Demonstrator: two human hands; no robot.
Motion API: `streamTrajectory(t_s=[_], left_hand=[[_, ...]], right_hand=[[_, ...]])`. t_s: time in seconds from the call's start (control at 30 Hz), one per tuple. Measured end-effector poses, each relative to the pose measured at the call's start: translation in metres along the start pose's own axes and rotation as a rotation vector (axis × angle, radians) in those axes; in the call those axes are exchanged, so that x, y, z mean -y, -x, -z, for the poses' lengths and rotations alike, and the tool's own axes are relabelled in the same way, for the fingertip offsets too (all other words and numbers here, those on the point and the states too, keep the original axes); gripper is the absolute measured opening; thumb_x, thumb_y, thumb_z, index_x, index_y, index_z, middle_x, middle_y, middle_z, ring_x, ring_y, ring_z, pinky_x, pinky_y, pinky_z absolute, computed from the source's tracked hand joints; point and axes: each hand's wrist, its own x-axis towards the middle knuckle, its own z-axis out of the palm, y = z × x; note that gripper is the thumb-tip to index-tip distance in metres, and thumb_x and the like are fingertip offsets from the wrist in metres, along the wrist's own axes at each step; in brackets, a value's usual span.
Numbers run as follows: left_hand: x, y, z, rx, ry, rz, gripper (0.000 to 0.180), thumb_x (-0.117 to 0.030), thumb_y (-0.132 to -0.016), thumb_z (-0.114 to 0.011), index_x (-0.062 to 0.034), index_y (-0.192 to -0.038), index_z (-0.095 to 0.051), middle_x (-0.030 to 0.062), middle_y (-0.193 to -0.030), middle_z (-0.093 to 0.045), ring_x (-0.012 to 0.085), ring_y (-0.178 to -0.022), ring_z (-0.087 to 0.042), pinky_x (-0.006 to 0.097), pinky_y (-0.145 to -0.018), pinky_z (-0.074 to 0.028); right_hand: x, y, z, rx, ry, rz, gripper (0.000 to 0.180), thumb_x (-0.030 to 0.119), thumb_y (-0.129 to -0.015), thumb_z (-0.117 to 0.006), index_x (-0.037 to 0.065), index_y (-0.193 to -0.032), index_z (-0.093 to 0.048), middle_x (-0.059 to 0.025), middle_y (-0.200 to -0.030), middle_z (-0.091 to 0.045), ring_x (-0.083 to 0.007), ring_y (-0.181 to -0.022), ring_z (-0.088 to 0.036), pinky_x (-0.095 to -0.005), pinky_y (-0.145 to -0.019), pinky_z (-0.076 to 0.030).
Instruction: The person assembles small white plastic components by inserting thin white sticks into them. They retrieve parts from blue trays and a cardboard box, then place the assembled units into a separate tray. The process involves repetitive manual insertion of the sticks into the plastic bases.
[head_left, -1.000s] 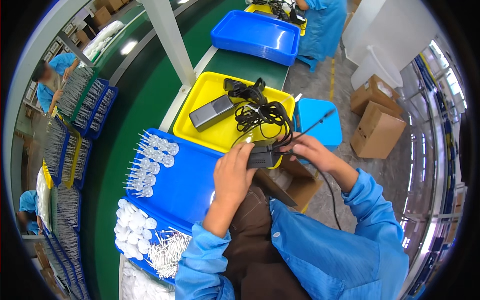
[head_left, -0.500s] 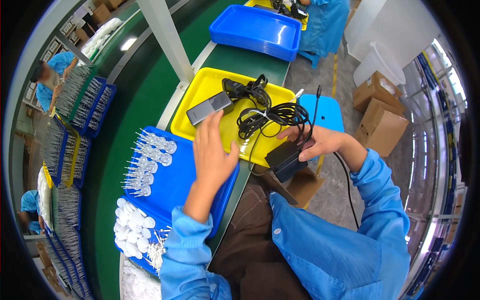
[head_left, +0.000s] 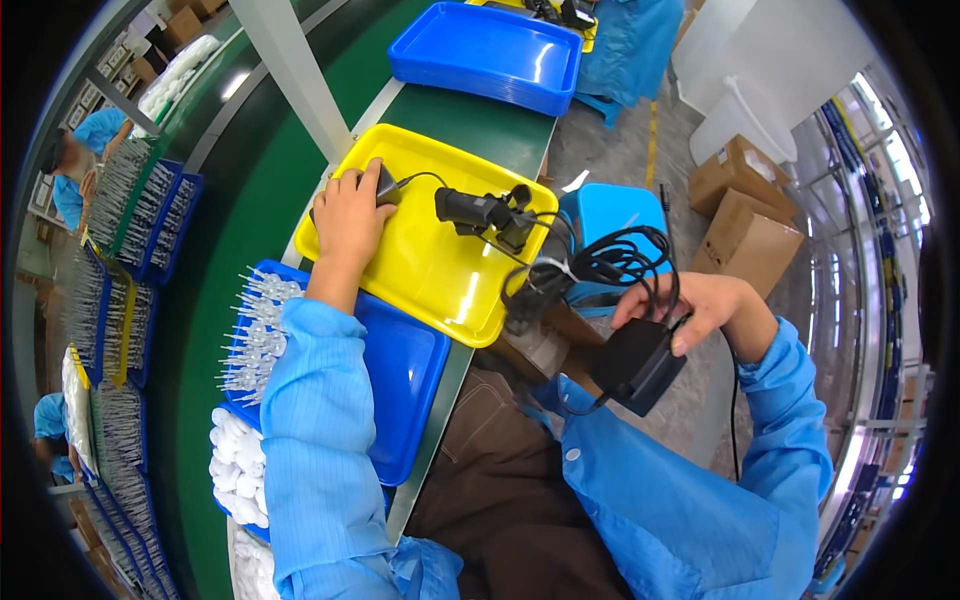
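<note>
My left hand (head_left: pixel 345 222) is closed around a small grey and black box-shaped device (head_left: pixel 387 186) at the left side of the yellow tray (head_left: pixel 425 275). Most of that device hides under my fingers, and a thin cord leads out of it. To the right, beyond the tray's edge, my right hand (head_left: pixel 705 312) grips a black power adapter (head_left: pixel 636 362). A coiled bundle of black cable (head_left: pixel 600 262), tied with a white band, hangs beside my right fingers. Black plugs (head_left: pixel 480 210) lie in the tray between my hands.
A blue tray (head_left: pixel 405 350) with clear spiky parts (head_left: pixel 255 340) and white pieces (head_left: pixel 238 465) sits at my left. Stacked blue trays (head_left: pixel 480 45) stand ahead. A light blue stool (head_left: pixel 620 212) and cardboard boxes (head_left: pixel 745 240) are at the right. Co-workers sit across the line.
My left hand has moved forward and left and closed on the grey device, which has shifted left. My right hand has moved the adapter and coiled cable right, out of the tray.
</note>
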Motion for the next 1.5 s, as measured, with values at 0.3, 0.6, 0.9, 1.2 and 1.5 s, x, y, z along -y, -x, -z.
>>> streamTrajectory(t_s=[0.3,0.6,0.9,1.2,1.5], left_hand=[[-0.023,-0.003,0.010,0.047,-0.036,0.146,0.083,-0.038,-0.092,-0.086,-0.0192,-0.164,-0.049,0.0123,-0.147,-0.064,0.0362,-0.137,-0.058,0.055,-0.114,-0.045],[-0.080,0.021,0.029,-0.094,0.436,-0.374,0.047,-0.016,-0.086,-0.084,-0.0154,-0.129,-0.065,0.0103,-0.123,-0.066,0.0342,-0.117,-0.067,0.049,-0.093,-0.053],[-0.107,0.017,0.017,0.174,0.447,-0.596,0.011,-0.024,-0.097,-0.071,-0.0181,-0.103,-0.078,0.0088,-0.090,-0.077,0.0346,-0.100,-0.072,0.050,-0.087,-0.054],[-0.128,-0.004,-0.027,0.089,0.879,-0.122,0.074,-0.041,-0.107,-0.067,-0.0096,-0.168,-0.040,0.0247,-0.111,-0.080,0.0412,-0.102,-0.079,0.049,-0.087,-0.061],[-0.072,-0.031,0.039,0.055,0.069,-0.193,0.079,-0.004,-0.096,-0.067,-0.0232,-0.170,-0.045,0.0034,-0.132,-0.077,0.0301,-0.127,-0.066,0.054,-0.113,-0.042]], right_hand=[[0.037,0.008,-0.005,-0.123,0.216,0.175,0.098,0.032,-0.079,-0.098,-0.007,-0.156,-0.052,-0.0178,-0.143,-0.067,-0.0240,-0.129,-0.067,-0.0387,-0.111,-0.052],[0.093,-0.040,0.004,-0.113,0.563,0.205,0.090,0.025,-0.077,-0.097,0.003,-0.155,-0.058,-0.0103,-0.146,-0.067,-0.0198,-0.125,-0.065,-0.0370,-0.110,-0.052],[0.113,-0.065,-0.010,0.067,0.714,0.225,0.086,0.026,-0.079,-0.095,0.000,-0.153,-0.060,-0.0139,-0.137,-0.072,-0.0227,-0.120,-0.070,-0.0359,-0.103,-0.057],[0.109,-0.099,-0.020,0.179,0.702,0.268,0.085,0.028,-0.083,-0.093,0.000,-0.154,-0.056,-0.0175,-0.135,-0.071,-0.0267,-0.118,-0.071,-0.0394,-0.101,-0.059],[0.066,-0.109,0.011,-0.237,0.612,0.129,0.073,0.027,-0.087,-0.094,0.006,-0.149,-0.060,-0.0086,-0.130,-0.069,-0.0194,-0.121,-0.065,-0.0349,-0.104,-0.054]])
